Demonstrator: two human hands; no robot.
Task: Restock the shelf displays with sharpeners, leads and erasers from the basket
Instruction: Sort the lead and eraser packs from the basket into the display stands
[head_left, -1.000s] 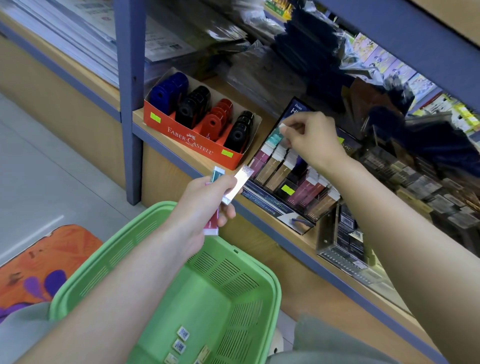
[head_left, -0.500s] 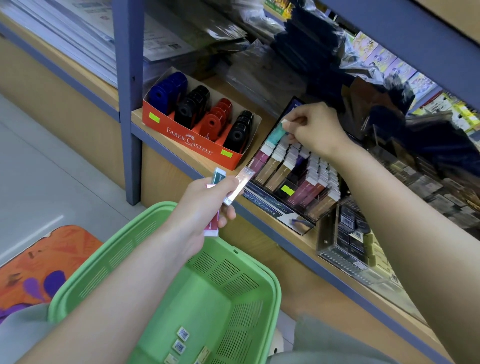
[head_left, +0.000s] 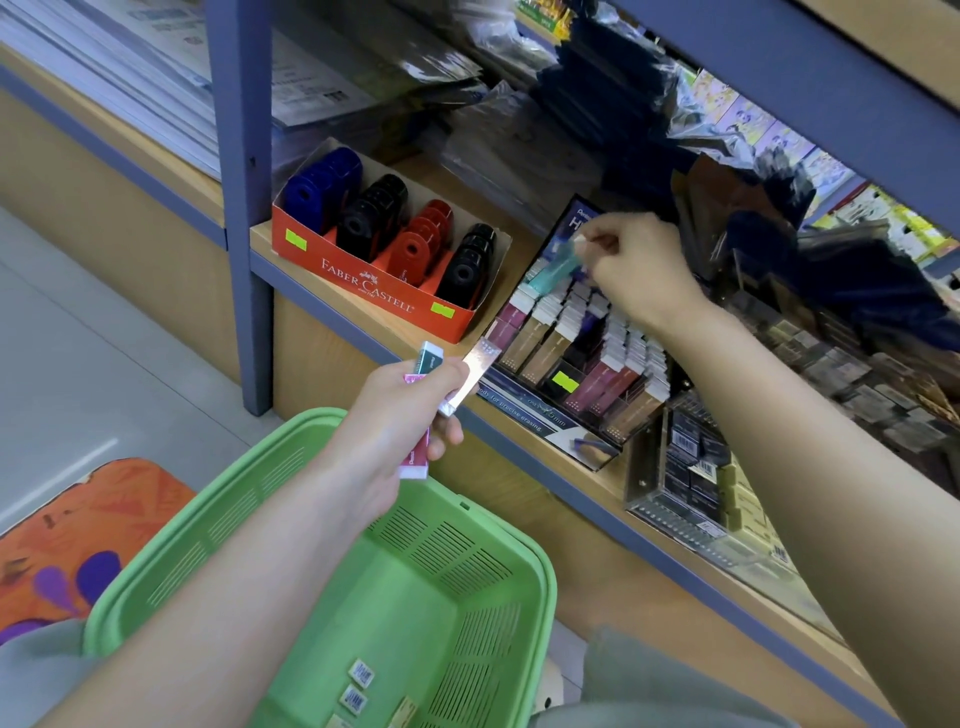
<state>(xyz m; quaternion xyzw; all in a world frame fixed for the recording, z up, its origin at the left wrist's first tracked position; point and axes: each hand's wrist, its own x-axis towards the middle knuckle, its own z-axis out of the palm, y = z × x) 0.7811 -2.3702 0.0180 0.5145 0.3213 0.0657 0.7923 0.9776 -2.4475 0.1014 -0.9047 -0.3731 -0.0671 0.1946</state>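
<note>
My right hand (head_left: 636, 267) pinches the white cap of a teal lead case (head_left: 555, 268), tilted over the back-left corner of the dark lead display (head_left: 524, 410) on the shelf. My left hand (head_left: 402, 415) hovers over the green basket (head_left: 171, 525) and grips a fan of lead cases: a pink one (head_left: 415, 462), a green one (head_left: 430, 358) and a pale silvery one (head_left: 470, 376). The display's rows hold maroon, brown and purple cases with white caps. An orange box of sharpeners (head_left: 374, 283) stands left of it.
A few small packets (head_left: 358, 686) lie on the basket floor. A clear case of dark boxed items (head_left: 680, 483) stands right of the lead display. A blue shelf upright (head_left: 241, 208) rises on the left. An orange mat (head_left: 67, 530) lies on the floor.
My right hand has lifted the teal case a little and tilted it over the display's back-left corner. My left hand has stayed in place with its cases.
</note>
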